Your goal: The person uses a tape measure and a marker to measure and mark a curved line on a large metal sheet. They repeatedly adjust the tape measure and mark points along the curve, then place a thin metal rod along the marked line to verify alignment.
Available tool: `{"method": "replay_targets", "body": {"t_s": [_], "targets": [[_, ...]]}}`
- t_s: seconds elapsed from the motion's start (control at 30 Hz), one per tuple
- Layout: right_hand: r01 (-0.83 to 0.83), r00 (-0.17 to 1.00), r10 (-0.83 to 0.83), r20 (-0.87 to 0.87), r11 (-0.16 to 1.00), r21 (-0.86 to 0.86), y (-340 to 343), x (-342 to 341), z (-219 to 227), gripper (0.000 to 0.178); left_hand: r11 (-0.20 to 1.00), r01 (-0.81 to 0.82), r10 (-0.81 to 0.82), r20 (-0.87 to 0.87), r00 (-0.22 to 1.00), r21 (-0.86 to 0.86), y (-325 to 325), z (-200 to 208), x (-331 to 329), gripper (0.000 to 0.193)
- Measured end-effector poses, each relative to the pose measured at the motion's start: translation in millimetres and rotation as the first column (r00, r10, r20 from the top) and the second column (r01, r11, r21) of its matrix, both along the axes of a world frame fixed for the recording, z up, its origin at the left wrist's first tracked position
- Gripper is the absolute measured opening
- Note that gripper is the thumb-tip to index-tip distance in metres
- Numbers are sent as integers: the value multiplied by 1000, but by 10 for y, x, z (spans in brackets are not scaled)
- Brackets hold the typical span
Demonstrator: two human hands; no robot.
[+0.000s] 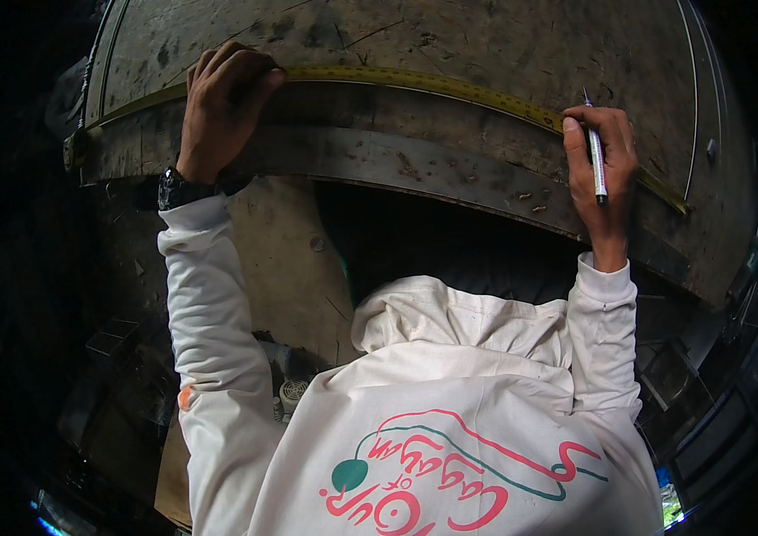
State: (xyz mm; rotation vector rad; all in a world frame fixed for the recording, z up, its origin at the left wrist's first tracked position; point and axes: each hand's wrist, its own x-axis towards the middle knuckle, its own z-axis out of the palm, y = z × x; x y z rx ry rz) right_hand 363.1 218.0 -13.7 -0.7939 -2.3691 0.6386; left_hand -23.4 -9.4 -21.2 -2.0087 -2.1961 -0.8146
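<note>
Your right hand [609, 156] closes round the marker [598, 167] while your left hand [225, 107] curls, its pinch unclear, at the yellow tape measure [397, 78] spanning the bench [504, 45], which uneven pressure could let slip askew.

Left grip [220, 107] touches a yellow measuring tape [397, 77]; right grip [615, 161] holds a white pen [597, 159].

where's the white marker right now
In the head view, the white marker is on the right, held in the right hand, close by the yellow tape measure.
</note>
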Motion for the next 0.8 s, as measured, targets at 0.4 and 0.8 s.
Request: {"method": "replay_targets", "body": {"t_s": [0.4,0.8], "targets": [[14,1000,-14,7,1000,3,-19,-28,33,8,999,-39,39,31,999,-7,-7,41,37,18],[17,1000,-17,18,1000,-1,-22,-27,39,9,999,-34,35,23,999,-5,-7,29,25,17]]}}
